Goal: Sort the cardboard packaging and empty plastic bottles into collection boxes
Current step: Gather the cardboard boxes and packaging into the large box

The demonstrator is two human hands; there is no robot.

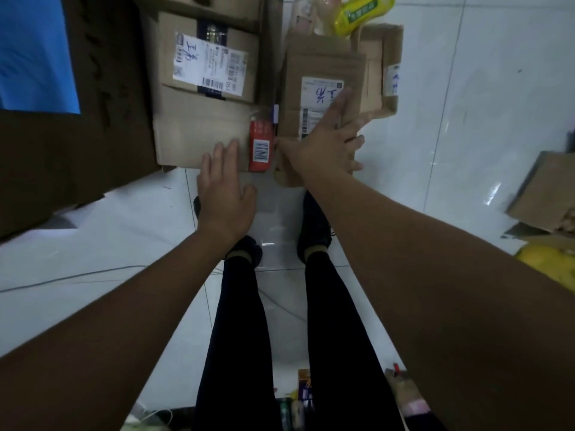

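Observation:
A flattened cardboard carton (314,66) with a white shipping label lies on the white floor ahead of my feet. My right hand (329,141) rests flat on its near part, fingers straight. To its left stands a larger cardboard box (202,132) holding a labelled carton (211,63). My left hand (225,185) touches that box's near edge with straight fingers. A small red carton (260,144) with a barcode stands between the two boxes. A plastic bottle with a yellow label (361,12) lies beyond the flattened carton.
A big dark cardboard sheet (77,135) and a blue surface (34,51) fill the left. More cardboard (547,194) and something yellow (550,265) lie at the right edge. Bottles and packaging (298,399) sit behind my legs. A thin cable (71,276) crosses the floor.

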